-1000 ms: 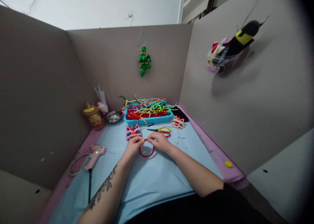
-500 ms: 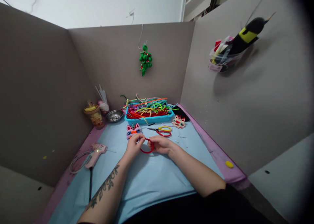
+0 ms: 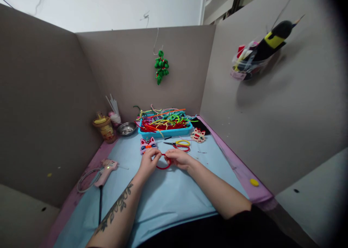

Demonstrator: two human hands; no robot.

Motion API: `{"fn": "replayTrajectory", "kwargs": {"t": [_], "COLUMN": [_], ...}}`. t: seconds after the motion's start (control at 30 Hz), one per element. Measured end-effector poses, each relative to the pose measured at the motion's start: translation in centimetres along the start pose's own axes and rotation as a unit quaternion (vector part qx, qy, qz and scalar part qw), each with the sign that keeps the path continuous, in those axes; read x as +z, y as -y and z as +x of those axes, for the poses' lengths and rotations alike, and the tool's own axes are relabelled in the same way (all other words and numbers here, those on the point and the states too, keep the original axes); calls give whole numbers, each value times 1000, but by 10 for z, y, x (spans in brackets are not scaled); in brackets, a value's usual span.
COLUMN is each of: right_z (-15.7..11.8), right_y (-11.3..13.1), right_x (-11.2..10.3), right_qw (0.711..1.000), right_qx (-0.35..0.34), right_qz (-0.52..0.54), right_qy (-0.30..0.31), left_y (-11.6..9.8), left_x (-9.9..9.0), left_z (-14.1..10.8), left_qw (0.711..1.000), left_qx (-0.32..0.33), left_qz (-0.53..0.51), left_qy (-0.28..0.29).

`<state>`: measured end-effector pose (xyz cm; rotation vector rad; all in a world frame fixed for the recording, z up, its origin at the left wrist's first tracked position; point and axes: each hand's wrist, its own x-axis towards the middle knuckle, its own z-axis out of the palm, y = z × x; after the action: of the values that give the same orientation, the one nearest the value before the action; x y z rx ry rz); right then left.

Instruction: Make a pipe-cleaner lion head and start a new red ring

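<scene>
Between my two hands a red pipe cleaner (image 3: 163, 168) is bent round into a loop that hangs over the blue cloth. My left hand (image 3: 150, 159) pinches it on one side, and my right hand (image 3: 178, 159) grips it on the other, the fingertips of both close together. Just beyond my left hand lies a pink and purple cat-like face (image 3: 148, 144) with red ears and an orange bow. Scissors (image 3: 181, 144) with yellow and red handles rest open behind my right hand. A second face ornament (image 3: 198, 135), cream and red, lies farther right.
A blue tray (image 3: 165, 133) heaped with coloured pipe cleaners stands at the back, beside a metal bowl (image 3: 127, 129) and a jar (image 3: 105, 129). On the left lies a pink glue gun (image 3: 106, 172) with its cord. Grey partitions (image 3: 185, 67) enclose the table; a plastic holder (image 3: 248, 61) hangs right.
Both hands stay almost in place, still holding the red pipe cleaner. Its loop has shifted slightly, its lower curve a little higher and flatter than before.
</scene>
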<state>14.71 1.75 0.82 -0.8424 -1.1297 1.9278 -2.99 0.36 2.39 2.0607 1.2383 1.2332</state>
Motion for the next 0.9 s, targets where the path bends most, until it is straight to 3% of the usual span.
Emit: {"fn": "replayTrajectory", "kwargs": {"t": [0.1, 0.2, 0.37, 0.43, 0.53, 0.67, 0.73, 0.8, 0.9], "right_z": [1, -1, -11, -13, -10, -2, 0, 0, -4], "right_y": [1, 1, 4, 4, 2, -3, -4, -3, 1], "right_x": [0, 4, 13, 15, 15, 12, 10, 10, 8], "right_qw": [991, 963, 865, 842, 855, 917, 931, 922, 869], "right_qx": [-73, -149, -314, -343, -321, -234, -209, -218, -287], "right_qz": [-108, -213, -367, -393, -383, -303, -281, -297, -382], "right_qy": [-35, -71, -135, -137, -141, -115, -109, -117, -129], "left_y": [-1, 0, 5, 5, 3, 2, 3, 4, 4], "left_x": [0, 2, 5, 5, 5, 5, 6, 7, 7], "left_z": [0, 0, 0, 0, 0, 1, 1, 0, -1], "left_qw": [999, 988, 949, 942, 948, 962, 966, 965, 949], "left_qx": [-39, -111, -209, -221, -198, -172, -166, -172, -217], "left_qz": [-33, -108, -236, -253, -250, -214, -197, -196, -226], "left_qy": [3, 14, 24, 24, 15, 9, 13, 18, 36]}}
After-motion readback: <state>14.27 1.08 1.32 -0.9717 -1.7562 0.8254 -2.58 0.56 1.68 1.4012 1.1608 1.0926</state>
